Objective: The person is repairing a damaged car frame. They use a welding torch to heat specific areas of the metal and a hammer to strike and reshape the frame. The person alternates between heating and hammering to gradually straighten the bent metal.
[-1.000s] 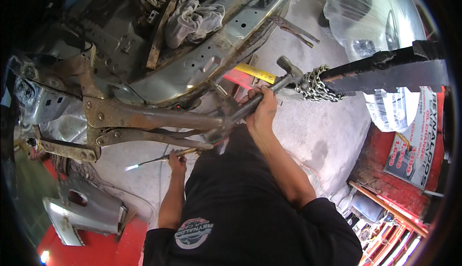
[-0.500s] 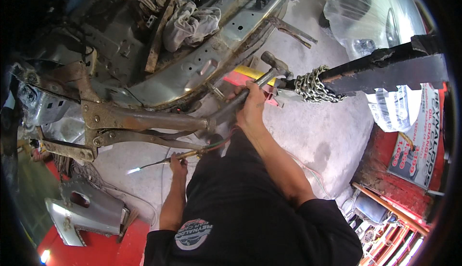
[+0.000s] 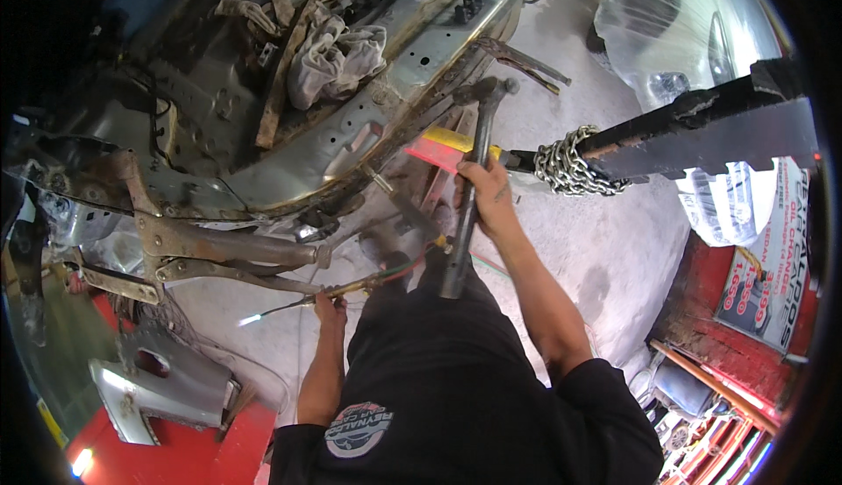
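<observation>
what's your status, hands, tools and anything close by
Left hand closed on lit torch. Right hand gripping hammer by its handle. Rusty clamp close by the torch; chain around dark beam off to the right.

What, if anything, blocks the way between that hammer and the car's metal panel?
Nothing visible stands between the hammer in the right hand and the metal panel, though depth is unclear; pliers jut out by the panel's edge, near the hammer's head.

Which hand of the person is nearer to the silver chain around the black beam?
The right hand. Gripping the hammer, it is left of the chain in the picture, apart from it. The left hand, holding the lit torch, is farther left and lower.
</observation>
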The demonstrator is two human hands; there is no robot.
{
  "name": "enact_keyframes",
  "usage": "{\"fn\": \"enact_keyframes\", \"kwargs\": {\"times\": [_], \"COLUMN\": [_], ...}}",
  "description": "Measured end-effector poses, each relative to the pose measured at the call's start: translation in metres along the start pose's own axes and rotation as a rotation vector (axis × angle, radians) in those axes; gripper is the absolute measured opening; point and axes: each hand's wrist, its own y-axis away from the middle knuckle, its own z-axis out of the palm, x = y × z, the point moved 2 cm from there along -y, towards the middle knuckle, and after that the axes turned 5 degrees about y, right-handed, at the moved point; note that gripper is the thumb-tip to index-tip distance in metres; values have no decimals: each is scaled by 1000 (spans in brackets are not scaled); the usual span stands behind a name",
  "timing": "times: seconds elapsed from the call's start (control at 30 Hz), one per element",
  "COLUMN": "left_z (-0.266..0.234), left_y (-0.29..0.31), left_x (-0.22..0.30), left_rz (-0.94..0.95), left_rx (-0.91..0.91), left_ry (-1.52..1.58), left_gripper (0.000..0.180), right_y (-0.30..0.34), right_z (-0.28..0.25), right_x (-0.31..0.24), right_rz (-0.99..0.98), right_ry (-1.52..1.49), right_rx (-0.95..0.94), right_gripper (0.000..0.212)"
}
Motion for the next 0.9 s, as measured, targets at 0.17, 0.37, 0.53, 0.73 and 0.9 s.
{"fn": "enact_keyframes", "kwargs": {"times": [0.17,0.37,0.53,0.73,0.9], "left_z": [13,25,51,50,44], "left_y": [25,31,47,52,62], "left_x": [-18,-41,-45,-69,-80], "left_rz": [4,-30,-15,18,-1], "left_rx": [89,126,131,137,139], "left_ry": [75,83,124,141,165], "left_gripper": [28,28,27,28,31], "right_y": [-26,-78,-94,-103,-114], "right_z": [-39,-47,-32,12,43], "right_x": [-46,-72,-73,-53,-48], "right_rz": [-66,-116,-230,-518,-464], "right_ry": [253,474,625,823,983], "right_rx": [-35,-141,-244,-279,-339], "right_gripper": [27,29,30,35,35]}}
